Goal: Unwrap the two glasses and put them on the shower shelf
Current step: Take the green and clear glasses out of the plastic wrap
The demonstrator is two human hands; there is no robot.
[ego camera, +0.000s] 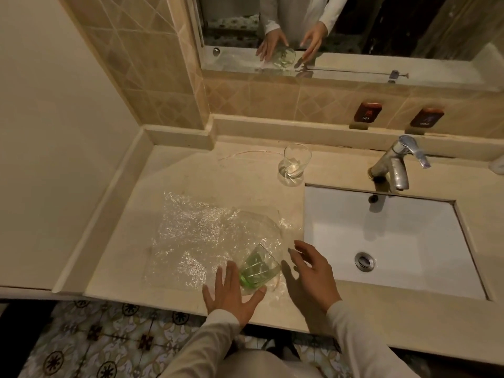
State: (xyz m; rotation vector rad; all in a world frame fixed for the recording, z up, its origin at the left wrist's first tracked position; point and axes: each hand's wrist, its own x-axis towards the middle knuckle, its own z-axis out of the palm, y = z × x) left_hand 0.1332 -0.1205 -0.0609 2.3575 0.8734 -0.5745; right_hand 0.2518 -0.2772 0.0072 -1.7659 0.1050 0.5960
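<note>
A white rectangular sink (341, 214) is set into the beige stone counter (218, 175), with a round metal drain (364, 260) in its floor. A chrome tap (398, 163) stands behind the basin. On the tiled wall above it sit two dark plaques, one marked HOT (366, 111), the other (426, 117) beside it. A mirror (381, 25) hangs higher up. Patterned floor tiles (109, 336) show below the counter edge.

A bathroom: white sink (341, 214), chrome tap (395, 165), wall mirror (381, 28), tiled walls
</note>
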